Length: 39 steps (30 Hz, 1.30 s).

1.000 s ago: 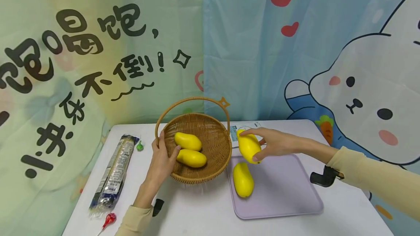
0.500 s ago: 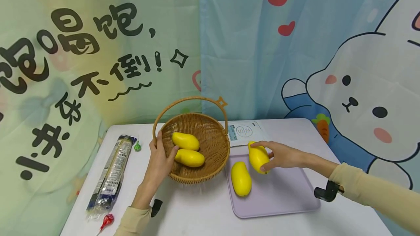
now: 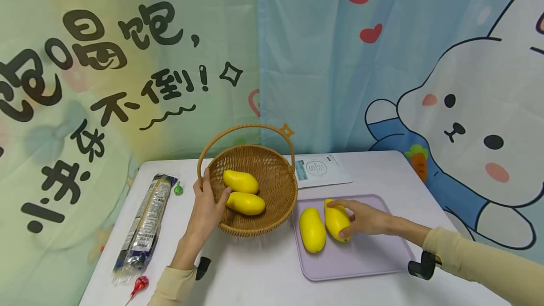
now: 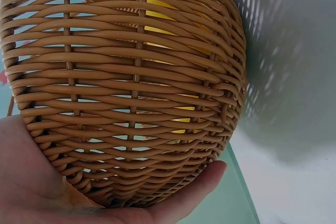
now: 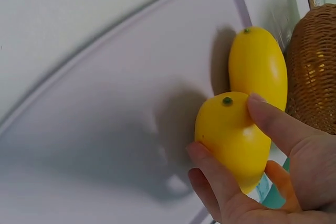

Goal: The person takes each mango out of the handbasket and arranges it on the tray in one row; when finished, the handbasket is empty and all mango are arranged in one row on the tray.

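Observation:
With the thumb over its side, my left hand (image 3: 207, 209) grips the left rim of a brown wicker basket (image 3: 279, 181). The basket tilts toward me, and its woven wall (image 4: 105, 82) fills the left wrist view. Inside it lie an upper yellow mango (image 3: 240, 182) and a lower mango (image 3: 247, 204). On the right, my right hand (image 3: 366, 217) holds another mango (image 3: 335, 220) between thumb and fingers, low over a lilac tray (image 3: 361, 263). Just left of it, a mango (image 5: 258, 66) rests on the tray; the two overlap in the right wrist view.
Behind the tray lies a flat white packet (image 3: 325, 169). Along the left table edge are a long plastic-wrapped package (image 3: 144, 223), a small green wrapped candy (image 3: 178, 189) and a red lollipop (image 3: 139, 284). A printed curtain (image 3: 297, 60) hangs behind the white table.
My right hand has carried its mango down and to the right, from beside the basket to low over the tray, next to the other mango. The left hand keeps its hold on the basket.

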### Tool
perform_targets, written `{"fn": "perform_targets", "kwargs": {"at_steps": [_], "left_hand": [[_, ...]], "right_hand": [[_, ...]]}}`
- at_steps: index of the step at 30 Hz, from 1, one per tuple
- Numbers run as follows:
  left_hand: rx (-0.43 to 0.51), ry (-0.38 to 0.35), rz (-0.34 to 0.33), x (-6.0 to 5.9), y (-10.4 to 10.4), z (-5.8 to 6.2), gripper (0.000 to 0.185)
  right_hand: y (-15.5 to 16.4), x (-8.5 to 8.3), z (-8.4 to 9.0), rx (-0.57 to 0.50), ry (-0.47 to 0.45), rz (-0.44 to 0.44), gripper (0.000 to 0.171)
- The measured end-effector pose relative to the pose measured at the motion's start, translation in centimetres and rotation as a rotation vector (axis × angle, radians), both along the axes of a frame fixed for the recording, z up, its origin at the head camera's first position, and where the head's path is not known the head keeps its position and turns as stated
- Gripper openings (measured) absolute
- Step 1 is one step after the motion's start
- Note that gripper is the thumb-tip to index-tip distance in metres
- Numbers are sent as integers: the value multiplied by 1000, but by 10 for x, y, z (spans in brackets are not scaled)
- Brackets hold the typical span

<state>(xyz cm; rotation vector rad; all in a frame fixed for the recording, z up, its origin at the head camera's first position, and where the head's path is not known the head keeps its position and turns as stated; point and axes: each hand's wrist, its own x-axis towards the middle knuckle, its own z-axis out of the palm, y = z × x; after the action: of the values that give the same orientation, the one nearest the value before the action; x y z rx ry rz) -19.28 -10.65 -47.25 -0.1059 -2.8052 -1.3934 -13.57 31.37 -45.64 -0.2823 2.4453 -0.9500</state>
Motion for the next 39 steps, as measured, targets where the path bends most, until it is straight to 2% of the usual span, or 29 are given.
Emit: {"fn": "perform_targets", "kwargs": {"at_steps": [9,21,30,39], "left_hand": [[-6,-3,3,0,0,0,88],[-12,-1,4,0,0,0,88],[-7,-2,8,-1,-1,1,88],[3,-6,1,0,0,-1,88]], "right_hand": [[0,3,-9,-38,45,41,79],[-1,4,-5,-50,59,61,83],[-4,-8,18,44,119,5,81],[-15,-28,47,34,198,53,77]]}}
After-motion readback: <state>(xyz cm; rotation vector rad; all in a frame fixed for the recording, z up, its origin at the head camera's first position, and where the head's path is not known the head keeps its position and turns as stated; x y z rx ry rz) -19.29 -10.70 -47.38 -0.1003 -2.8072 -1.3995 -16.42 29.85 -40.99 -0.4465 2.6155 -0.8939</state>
